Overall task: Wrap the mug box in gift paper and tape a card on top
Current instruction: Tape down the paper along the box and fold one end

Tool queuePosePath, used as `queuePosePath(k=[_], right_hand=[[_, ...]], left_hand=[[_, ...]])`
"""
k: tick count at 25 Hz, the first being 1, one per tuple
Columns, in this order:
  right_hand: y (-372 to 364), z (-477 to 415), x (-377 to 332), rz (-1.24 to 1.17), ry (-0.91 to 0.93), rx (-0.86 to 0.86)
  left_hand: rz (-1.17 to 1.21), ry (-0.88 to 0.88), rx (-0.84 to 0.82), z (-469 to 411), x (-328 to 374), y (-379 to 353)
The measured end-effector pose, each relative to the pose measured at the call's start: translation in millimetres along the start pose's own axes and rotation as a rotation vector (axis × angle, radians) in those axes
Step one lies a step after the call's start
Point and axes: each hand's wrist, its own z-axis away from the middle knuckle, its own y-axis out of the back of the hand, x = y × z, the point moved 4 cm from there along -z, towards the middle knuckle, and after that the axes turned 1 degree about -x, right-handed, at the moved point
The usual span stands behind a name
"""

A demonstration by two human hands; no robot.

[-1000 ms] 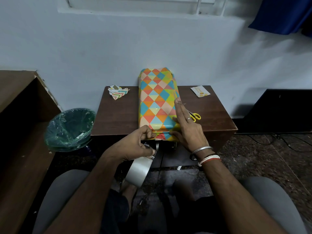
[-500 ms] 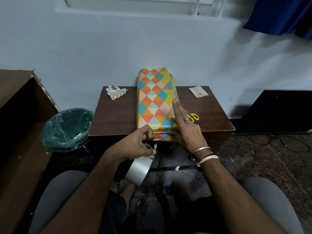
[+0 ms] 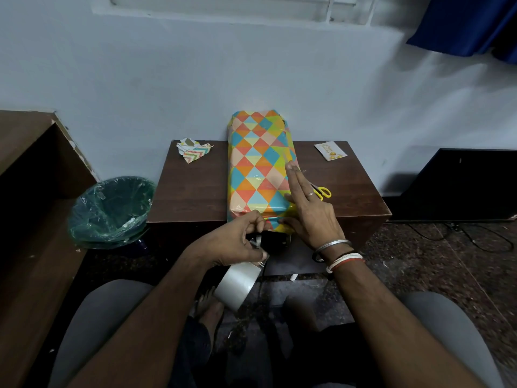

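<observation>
Lower centre: tape roll (image 3: 237, 287) hanging under left hand (image 3: 235, 245), whose curled fingers are pinching the tape strip (image 3: 258, 241) at the wrapped box's (image 3: 257, 163) near end. Right hand (image 3: 310, 217) lying flat along the box's right edge, fingers straight, pressed together. Box sitting mid-frame on table (image 3: 195, 191); card (image 3: 330, 150) lying to its upper right.

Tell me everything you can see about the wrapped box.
The wrapped box is long, covered in glossy paper with orange, teal, yellow and peach triangles. It lies on the brown table, lengthwise away from the person, far end by the wall, near end at the front edge. The right hand presses flat on its right side; the left hand, holding a tape roll, touches its near end.
</observation>
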Motion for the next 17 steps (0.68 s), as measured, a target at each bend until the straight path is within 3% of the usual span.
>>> queuePosePath(k=[6,8,11,13,17], right_hand=[[2.4,0.4,-2.1,0.023,-0.011,-0.002],[11.7,0.3,-1.5,-0.147,-0.071,0.017],[24.8,17.5,8.7,-0.507,-0.296,0.224],[29.2,33.9,11.0,-0.578,-0.366,0.301],[22.3,43.7,3.7,-0.63,-0.354,0.116]], left_hand=[[0.065,0.02,0.045,-5.0,0.5,-3.0],[0.062,0.034,0.067,-3.9,1.1,-3.4],[0.083,0.036,0.084,-4.0,4.7,-4.6],[0.087,0.037,0.081,-5.4,4.4,-3.0],[0.145,0.013,0.056,-7.2,2.4,0.3]])
